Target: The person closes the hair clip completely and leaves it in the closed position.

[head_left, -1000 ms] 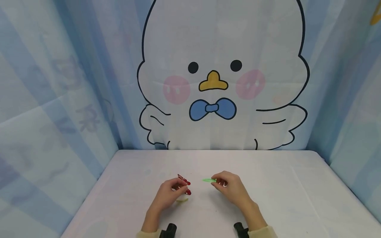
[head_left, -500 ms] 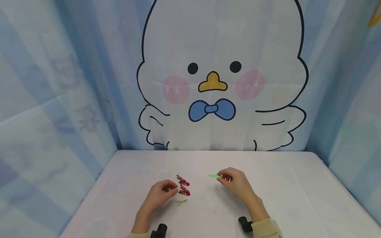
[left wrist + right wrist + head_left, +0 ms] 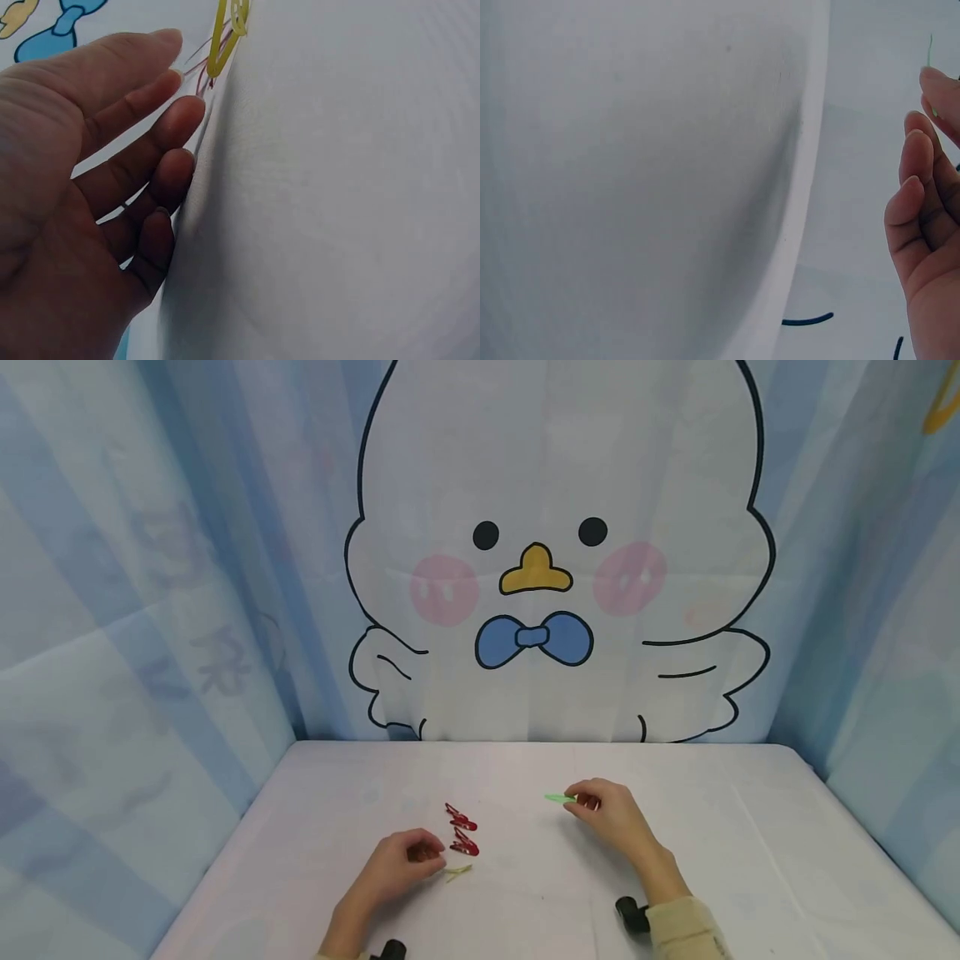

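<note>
My right hand pinches a light green hair clip between thumb and fingertips, raised over the right side of the table. In the right wrist view only a thin green edge of the clip shows past the fingertips. My left hand, fingers loosely bent and holding nothing, is just left of a yellow hair clip. The left wrist view has this yellow clip beyond the fingertips, thumb and fingers apart. Behind it lie two red snap hair clips, a farther one and a nearer one.
A white cloth covers the table. Along its back edge hangs a curtain printed with a cartoon bird, and blue and white curtains flank both sides.
My right hand has carried the green clip to the right and slightly away. My left hand has drawn back from the red clips, left and then nearer, to beside the yellow clip.
</note>
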Demonstrator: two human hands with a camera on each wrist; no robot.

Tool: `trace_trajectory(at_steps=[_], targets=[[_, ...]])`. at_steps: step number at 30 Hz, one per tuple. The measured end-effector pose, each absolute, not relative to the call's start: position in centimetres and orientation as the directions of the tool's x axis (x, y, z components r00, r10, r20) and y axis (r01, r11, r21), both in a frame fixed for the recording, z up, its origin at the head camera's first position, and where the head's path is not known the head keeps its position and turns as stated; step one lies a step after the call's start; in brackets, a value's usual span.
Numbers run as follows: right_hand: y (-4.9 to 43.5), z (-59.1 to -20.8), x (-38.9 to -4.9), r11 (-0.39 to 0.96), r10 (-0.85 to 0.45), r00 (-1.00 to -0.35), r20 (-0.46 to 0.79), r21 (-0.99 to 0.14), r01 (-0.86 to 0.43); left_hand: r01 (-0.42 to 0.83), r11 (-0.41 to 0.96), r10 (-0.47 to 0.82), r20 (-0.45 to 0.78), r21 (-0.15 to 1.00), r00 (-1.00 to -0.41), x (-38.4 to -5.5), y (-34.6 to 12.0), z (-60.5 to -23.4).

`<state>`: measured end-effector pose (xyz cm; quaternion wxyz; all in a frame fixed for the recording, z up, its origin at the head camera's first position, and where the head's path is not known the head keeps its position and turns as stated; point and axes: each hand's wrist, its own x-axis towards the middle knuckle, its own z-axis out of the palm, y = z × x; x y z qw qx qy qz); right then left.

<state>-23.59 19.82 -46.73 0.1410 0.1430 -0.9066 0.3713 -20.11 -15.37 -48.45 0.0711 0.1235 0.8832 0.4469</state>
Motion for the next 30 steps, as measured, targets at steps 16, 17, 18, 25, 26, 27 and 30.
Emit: trace_trajectory(at_steps=[16,17,18,25,26,27,30], targets=[[23.8,-47.1,-25.2,0.714,-0.119,-0.980,0.159,-0.672,-0.196,0.196,0.611,0.361,-0.050,0.767,-0.931,-20.3,-15.4,-48.5],[23.9,-47.1,-25.3,0.715,-0.121,-0.981,0.155,-0.671,-0.194,0.197,0.614,0.363,-0.052,0.764,-0.930,-20.3,-15.4,-48.5],[24.1,-47.1,-25.3,0.718,-0.124,-0.981,0.151,-0.669,-0.193,0.196,0.617,0.365,-0.055,0.762,-0.930,-20.3,-15.4,-48.5],[24.9,-47.2,-25.9,0.738,-0.116,-0.989,0.095,-0.658,-0.150,0.192,0.640,0.373,-0.082,0.744,-0.924,-20.4,-15.3,-48.6],[25.0,-47.1,-26.0,0.741,-0.117,-0.990,0.083,-0.657,-0.143,0.196,0.643,0.374,-0.080,0.740,-0.924,-20.4,-15.2,-48.6],[25.1,-47.1,-26.1,0.744,-0.118,-0.991,0.071,-0.655,-0.135,0.204,0.645,0.378,-0.075,0.736,-0.923,-20.4,-15.2,-48.6],[25.3,-47.0,-26.4,0.751,-0.112,-0.993,0.041,-0.650,-0.111,0.231,0.652,0.393,-0.060,0.722,-0.918,-20.5,-15.2,-48.5]])
